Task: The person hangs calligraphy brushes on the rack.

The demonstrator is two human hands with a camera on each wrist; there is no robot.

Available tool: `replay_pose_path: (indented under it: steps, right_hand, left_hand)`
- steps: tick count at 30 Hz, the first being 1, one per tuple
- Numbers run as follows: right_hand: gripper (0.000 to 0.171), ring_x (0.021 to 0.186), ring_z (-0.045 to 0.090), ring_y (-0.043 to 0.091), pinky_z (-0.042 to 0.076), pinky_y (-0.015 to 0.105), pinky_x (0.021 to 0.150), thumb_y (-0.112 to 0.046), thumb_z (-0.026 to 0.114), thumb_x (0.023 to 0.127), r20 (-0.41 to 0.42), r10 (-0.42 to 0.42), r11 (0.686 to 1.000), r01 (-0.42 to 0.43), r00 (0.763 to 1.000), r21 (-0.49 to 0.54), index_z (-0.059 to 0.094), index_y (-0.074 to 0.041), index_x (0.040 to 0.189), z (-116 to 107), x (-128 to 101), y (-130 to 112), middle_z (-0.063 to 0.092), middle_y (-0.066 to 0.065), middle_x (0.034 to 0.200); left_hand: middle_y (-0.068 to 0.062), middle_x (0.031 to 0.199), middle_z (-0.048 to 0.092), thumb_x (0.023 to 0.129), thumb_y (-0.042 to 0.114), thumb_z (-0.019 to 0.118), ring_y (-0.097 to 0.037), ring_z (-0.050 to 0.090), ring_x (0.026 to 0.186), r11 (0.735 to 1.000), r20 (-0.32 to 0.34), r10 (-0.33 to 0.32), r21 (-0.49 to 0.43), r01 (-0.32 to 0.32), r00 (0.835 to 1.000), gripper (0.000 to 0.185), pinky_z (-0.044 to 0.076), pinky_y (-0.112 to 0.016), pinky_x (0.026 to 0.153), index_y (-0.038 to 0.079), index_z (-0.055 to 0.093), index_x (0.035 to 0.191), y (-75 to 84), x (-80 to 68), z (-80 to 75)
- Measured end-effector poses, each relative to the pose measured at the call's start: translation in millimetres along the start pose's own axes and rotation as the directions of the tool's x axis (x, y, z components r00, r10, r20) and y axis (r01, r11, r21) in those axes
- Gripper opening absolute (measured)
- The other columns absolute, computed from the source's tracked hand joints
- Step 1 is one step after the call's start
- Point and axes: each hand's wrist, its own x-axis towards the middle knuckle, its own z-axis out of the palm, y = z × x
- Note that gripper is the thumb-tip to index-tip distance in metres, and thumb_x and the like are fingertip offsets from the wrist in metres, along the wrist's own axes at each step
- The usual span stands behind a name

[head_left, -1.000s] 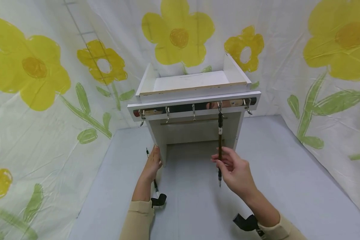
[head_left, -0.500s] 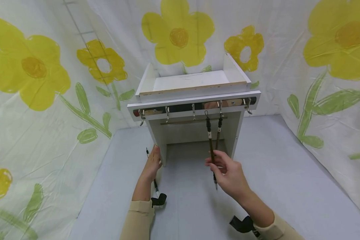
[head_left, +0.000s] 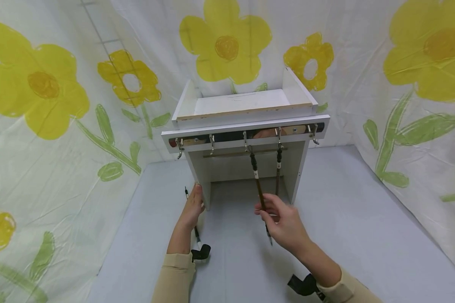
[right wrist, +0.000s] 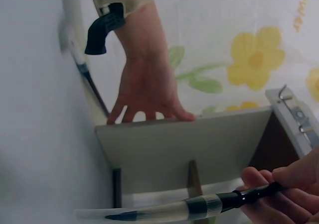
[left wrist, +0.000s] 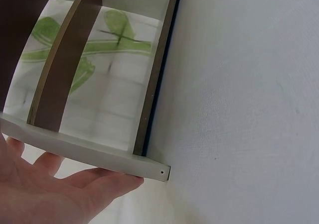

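Brush (head_left: 258,185) held upright but tilted, its loop just below the middle hook (head_left: 245,142).

The right hand (head_left: 283,223) pinches its lower handle between thumb and bent fingers, probably to leave the loop free. A second brush (head_left: 278,172) hangs nearer the right end of the hook rail (head_left: 227,136). The left hand (head_left: 192,206), fingers extended, touches the shelf's (head_left: 246,101) left side panel, seemingly steadying it.

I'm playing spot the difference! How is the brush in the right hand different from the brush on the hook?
The held brush leans, while the hanging brush is nearly upright. The right hand pinches the held brush; the hanging brush dangles from a hook. The held brush's tip shows in the head view; the hanging brush's is hidden. Both have brown handles and black tops.
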Motion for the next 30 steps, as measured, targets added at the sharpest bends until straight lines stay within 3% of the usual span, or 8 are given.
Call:
replay_pose_path:
  steps: [6,21,30]
  right_hand:
    - [0.044,0.088,0.076,0.016,0.061,0.023,0.075,0.009,0.07,0.089,0.017,0.001,1.0,-0.001,1.0,-0.005,0.057,-0.003,0.129,2,0,2,0.076,0.007,0.103]
    - [0.041,0.087,0.076,0.016,0.061,0.025,0.076,0.008,0.069,0.091,0.042,0.028,0.999,-0.027,0.999,-0.017,0.057,-0.002,0.128,5,4,8,0.076,0.008,0.102]
    - [0.043,0.084,0.077,0.024,0.062,0.027,0.072,0.01,0.07,0.088,0.024,0.011,1.0,-0.01,1.0,-0.027,0.057,0.001,0.128,13,9,22,0.076,0.013,0.1]
  left_hand:
    - [-0.019,0.169,-0.003,0.11,0.049,0.018,-0.05,0.014,0.15,1.0,0.03,-0.023,0.001,0.023,0.999,0.069,0.027,-0.06,0.118,0.012,-0.004,0.163,26.2,-13.8,1.1]
    - [-0.017,0.169,-0.003,0.109,0.051,0.018,-0.048,0.014,0.151,0.999,0.035,-0.038,-0.002,0.039,0.999,0.069,0.027,-0.058,0.119,0.013,-0.005,0.163,23.6,-12.6,0.0]
    - [-0.018,0.169,-0.003,0.11,0.05,0.018,-0.048,0.014,0.151,1.0,0.034,-0.027,0.002,0.027,0.999,0.069,0.027,-0.059,0.118,0.013,-0.005,0.163,23.8,-12.0,-0.5]
